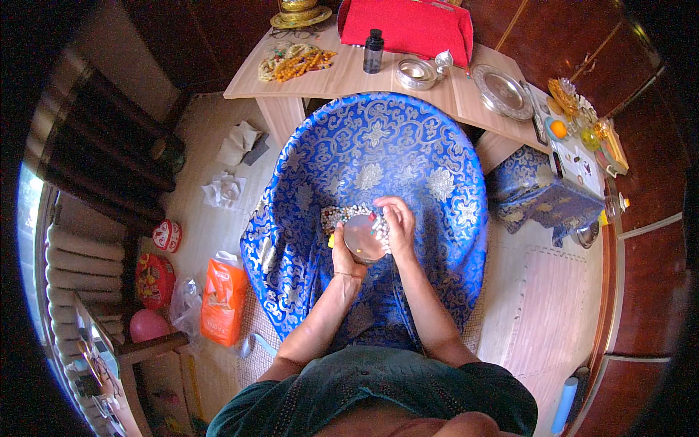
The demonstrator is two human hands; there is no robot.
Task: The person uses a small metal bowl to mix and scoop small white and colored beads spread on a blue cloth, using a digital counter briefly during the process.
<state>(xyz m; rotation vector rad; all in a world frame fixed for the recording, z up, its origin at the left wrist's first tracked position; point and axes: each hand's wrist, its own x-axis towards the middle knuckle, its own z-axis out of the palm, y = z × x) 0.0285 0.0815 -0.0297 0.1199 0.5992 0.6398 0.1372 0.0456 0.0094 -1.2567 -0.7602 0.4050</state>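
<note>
My left hand (348, 258) grips a round metal disc (362, 238) from its left and lower side, thumb along the rim. The disc is dull silver with a small yellow spot near its lower edge. Behind it, a mass of small mixed-colour beads (347, 214) lies on the blue brocade cloth (377, 147). A yellow object (331, 240) shows beside my left thumb. My right hand (401, 223) is at the disc's right edge, fingers bent, against white beads (381, 232) with a red piece (372, 216) above. Whether its fingers hold the beads is hidden.
The wooden desk (338, 71) ahead bears bead strings (297, 61), a dark bottle (373, 52), silver bowls (416, 74), a silver plate (502, 92) and a red case (407, 30). An orange tissue pack (223, 303) and crumpled paper (224, 190) lie left on the floor.
</note>
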